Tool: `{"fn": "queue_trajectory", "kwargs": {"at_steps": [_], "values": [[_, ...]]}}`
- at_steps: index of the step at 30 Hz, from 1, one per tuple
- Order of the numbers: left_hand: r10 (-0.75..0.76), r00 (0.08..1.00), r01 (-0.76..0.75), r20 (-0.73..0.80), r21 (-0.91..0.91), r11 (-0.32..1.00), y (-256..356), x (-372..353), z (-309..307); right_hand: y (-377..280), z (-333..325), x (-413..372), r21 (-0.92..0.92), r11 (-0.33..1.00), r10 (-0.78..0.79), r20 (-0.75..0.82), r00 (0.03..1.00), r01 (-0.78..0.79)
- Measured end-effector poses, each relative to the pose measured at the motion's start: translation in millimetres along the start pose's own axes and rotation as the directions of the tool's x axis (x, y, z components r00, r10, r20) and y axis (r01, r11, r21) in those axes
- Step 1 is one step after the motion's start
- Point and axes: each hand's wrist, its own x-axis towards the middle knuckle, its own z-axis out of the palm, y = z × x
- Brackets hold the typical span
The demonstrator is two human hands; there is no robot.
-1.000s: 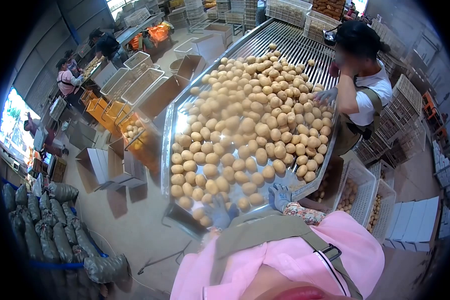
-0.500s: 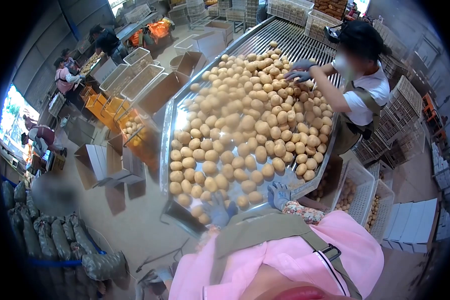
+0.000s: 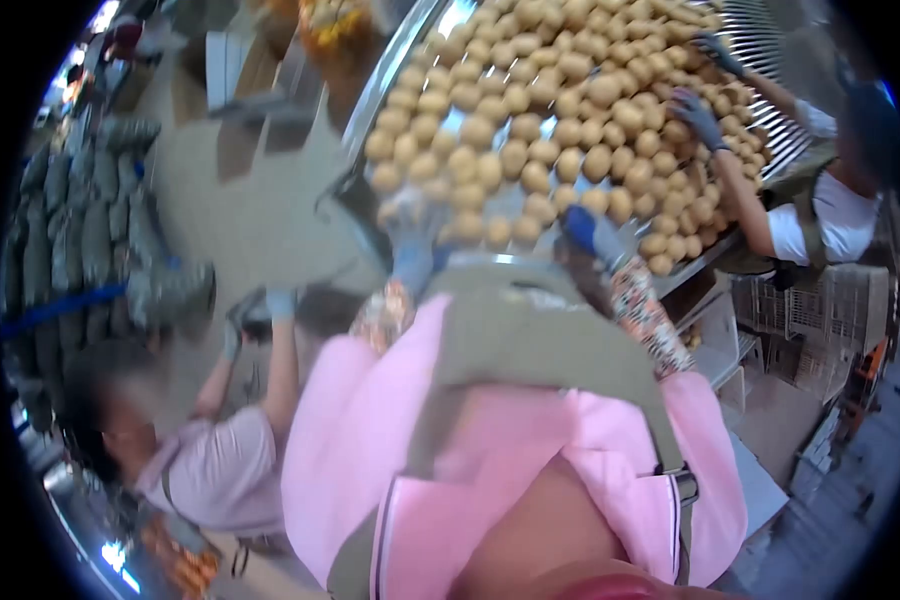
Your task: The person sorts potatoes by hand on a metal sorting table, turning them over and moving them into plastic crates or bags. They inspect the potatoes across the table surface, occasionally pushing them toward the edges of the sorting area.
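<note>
While potatoes [image 3: 530, 150] crowd the sorting table's [image 3: 385, 85] near edge, I see the left hand [image 3: 410, 238] and right hand [image 3: 590, 232] resting there, likely for reach; fingers too blurred to tell.

Pink jacket [image 3: 490, 450], olive apron bib [image 3: 530, 330], floral oversleeves [image 3: 645, 315], blue-grey gloves [image 3: 590, 232]

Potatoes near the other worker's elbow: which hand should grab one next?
Right, most likely. The right hand lies at the near rim of the table, on the same side as those potatoes. The left hand is farther off, towards the other side.
</note>
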Motion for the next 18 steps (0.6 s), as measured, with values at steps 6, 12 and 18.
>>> {"fn": "queue_trajectory", "kwargs": {"at_steps": [6, 12, 18], "values": [[-0.363, 0.924, 0.378, 0.12, -0.15, 0.914, -14, -10, -21, -175, 76, -78, -0.604, 0.796, 0.11, 0.207, 0.972, 0.038], [-0.283, 0.957, 0.279, -0.065, -0.054, 0.959, -15, 11, -20, -104, 127, 4, -0.477, 0.826, -0.105, 0.394, 0.913, 0.3], [-0.549, 0.824, 0.393, -0.142, -0.556, 0.733, -55, -1, 15, -118, 57, 5, -0.382, 0.896, -0.328, -0.227, 0.917, 0.226]]}}
